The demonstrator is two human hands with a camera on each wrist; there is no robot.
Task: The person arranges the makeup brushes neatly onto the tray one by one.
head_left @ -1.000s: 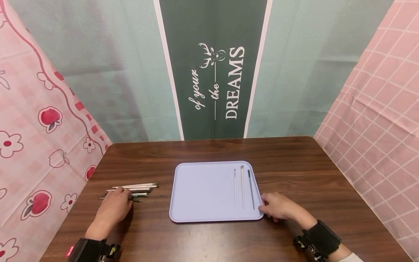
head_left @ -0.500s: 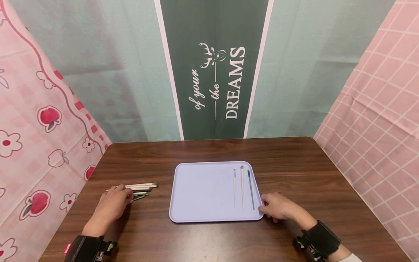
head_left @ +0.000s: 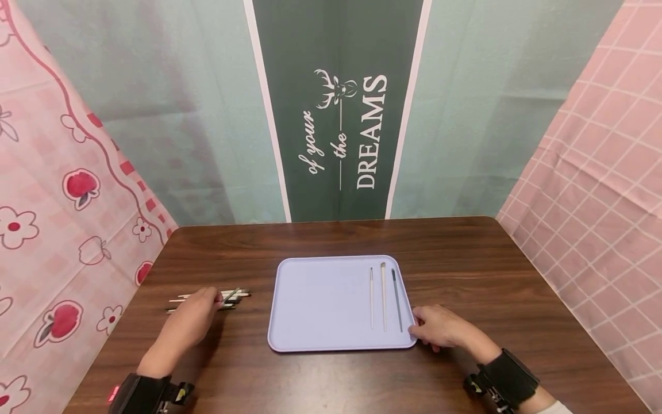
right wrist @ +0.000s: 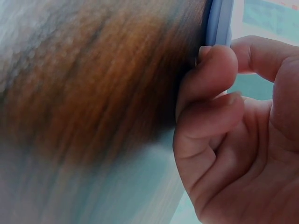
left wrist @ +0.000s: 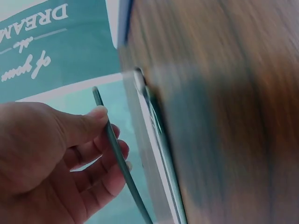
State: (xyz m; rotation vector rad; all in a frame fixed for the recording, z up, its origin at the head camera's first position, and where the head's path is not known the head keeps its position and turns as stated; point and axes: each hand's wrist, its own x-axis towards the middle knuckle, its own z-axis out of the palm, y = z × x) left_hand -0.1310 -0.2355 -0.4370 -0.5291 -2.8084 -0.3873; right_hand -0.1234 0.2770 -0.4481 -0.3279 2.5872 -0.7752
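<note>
My left hand [head_left: 188,322] pinches a slim dark green brush [left wrist: 120,156] between thumb and fingers, lifted just off the table. Under and beside it lies a bunch of brushes [head_left: 240,294] with pale and dark handles, partly hidden by the hand. At the middle of the table sits a lilac tray [head_left: 320,305]. Along its right side lie a thin white brush [head_left: 371,305], a cream brush [head_left: 384,299] and a dark grey brush [head_left: 397,302], roughly parallel. My right hand [head_left: 439,326] grips the tray's lower right edge, thumb at the rim, other fingers curled.
The brown wooden table [head_left: 341,379] ends at a greenish curtain [head_left: 181,115] with white lettering behind it. Pink patterned cloths hang at the left and right. Bare wood lies between the bunch of brushes and the tray.
My left hand has picked a dark green brush from the near side of the bunch and raised it, shifting slightly right. The right hand and tray have stayed in place.
</note>
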